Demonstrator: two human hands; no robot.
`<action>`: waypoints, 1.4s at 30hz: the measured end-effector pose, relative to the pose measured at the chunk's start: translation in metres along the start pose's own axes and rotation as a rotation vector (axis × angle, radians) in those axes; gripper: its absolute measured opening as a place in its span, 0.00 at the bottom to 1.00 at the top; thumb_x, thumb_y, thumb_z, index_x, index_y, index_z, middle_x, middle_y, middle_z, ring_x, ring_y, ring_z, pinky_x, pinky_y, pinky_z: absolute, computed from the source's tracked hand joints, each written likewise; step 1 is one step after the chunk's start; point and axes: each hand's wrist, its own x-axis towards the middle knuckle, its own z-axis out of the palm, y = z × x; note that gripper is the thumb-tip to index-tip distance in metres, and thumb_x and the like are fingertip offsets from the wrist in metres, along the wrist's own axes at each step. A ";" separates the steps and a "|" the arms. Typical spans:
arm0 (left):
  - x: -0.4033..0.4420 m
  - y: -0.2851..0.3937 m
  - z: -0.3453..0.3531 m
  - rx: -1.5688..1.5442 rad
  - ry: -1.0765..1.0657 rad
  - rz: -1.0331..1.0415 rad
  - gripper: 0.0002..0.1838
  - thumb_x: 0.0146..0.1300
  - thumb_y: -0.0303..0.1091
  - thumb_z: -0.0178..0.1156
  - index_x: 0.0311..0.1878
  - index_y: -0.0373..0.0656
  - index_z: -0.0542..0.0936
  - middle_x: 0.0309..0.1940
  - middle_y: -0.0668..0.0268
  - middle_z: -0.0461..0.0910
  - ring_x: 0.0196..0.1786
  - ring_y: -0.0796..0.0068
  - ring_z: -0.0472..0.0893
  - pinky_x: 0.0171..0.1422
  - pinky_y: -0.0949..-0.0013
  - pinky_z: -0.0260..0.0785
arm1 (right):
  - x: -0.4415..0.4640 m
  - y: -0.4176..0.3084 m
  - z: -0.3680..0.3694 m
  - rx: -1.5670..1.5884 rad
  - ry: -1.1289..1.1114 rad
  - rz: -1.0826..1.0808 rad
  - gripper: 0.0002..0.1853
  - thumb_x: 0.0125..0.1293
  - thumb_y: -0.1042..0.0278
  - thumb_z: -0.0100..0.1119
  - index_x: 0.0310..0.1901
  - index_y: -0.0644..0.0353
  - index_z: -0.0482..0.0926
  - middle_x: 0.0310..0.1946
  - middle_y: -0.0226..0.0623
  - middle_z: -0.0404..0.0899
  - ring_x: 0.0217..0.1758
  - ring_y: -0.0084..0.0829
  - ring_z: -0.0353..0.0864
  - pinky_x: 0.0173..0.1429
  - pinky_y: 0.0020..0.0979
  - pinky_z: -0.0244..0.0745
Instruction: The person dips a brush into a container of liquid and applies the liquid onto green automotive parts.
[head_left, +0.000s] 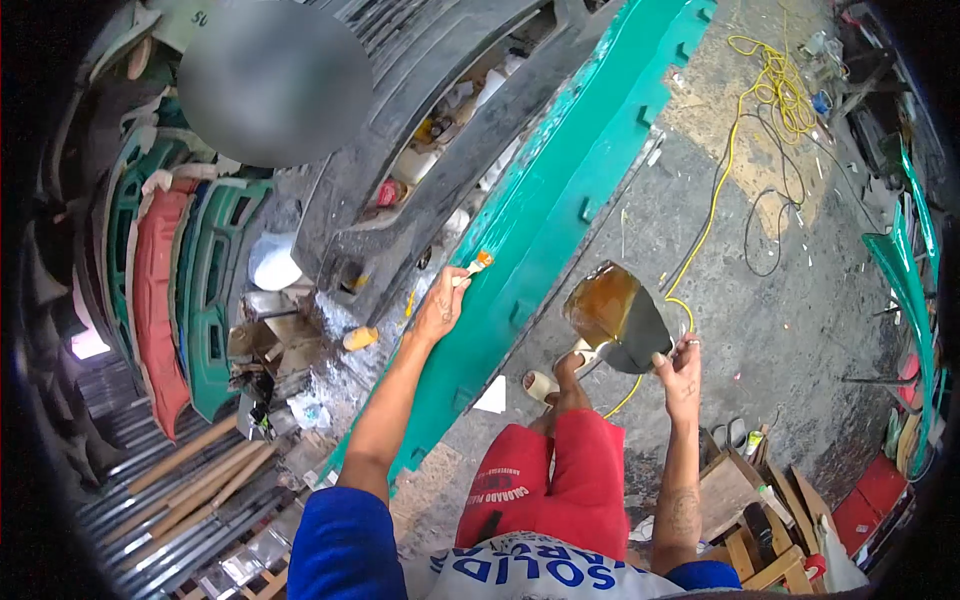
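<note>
My left hand [442, 305] is closed around the handle of a small paintbrush [484, 259] with orange-looking bristles. The brush tip touches the long green moulded panel [565, 190], which runs diagonally from lower left to upper right. Wet, shiny streaks show along the panel's upper-left side, above the brush. On the other side of the panel, my right hand [681, 378] grips the edge of a dark open container [645, 335]. Amber-brown liquid [603, 305] lies in its far part, and the container is tilted.
Grey moulded parts [400, 215] stand beyond the panel, with bottles and scraps between them. Red [160, 290] and green [212, 300] panels lean at the left. A yellow cord [712, 205] crosses the concrete floor. Wood pieces [775, 540] lie at lower right.
</note>
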 end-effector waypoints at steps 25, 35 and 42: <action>-0.400 -0.089 -0.067 0.066 0.119 -0.594 0.11 0.74 0.37 0.51 0.51 0.40 0.67 0.46 0.51 0.80 0.52 0.48 0.80 0.54 0.54 0.73 | -0.053 -0.012 0.061 -0.234 -0.136 0.055 0.24 0.66 0.57 0.62 0.56 0.61 0.66 0.51 0.36 0.71 0.51 0.26 0.75 0.41 0.31 0.84; -0.454 -0.127 -0.043 0.383 0.397 -0.848 0.08 0.68 0.31 0.49 0.45 0.38 0.70 0.40 0.47 0.79 0.44 0.45 0.79 0.48 0.48 0.73 | -0.083 -0.061 0.041 -0.273 -0.213 0.018 0.24 0.68 0.53 0.58 0.55 0.63 0.68 0.51 0.38 0.73 0.52 0.29 0.75 0.42 0.39 0.85; -0.267 -0.066 0.023 0.221 0.446 -0.634 0.10 0.57 0.31 0.55 0.42 0.40 0.74 0.42 0.50 0.77 0.45 0.47 0.79 0.46 0.49 0.74 | -0.111 -0.110 0.038 -0.297 -0.191 0.032 0.21 0.66 0.50 0.60 0.48 0.58 0.69 0.42 0.31 0.71 0.43 0.25 0.74 0.40 0.39 0.84</action>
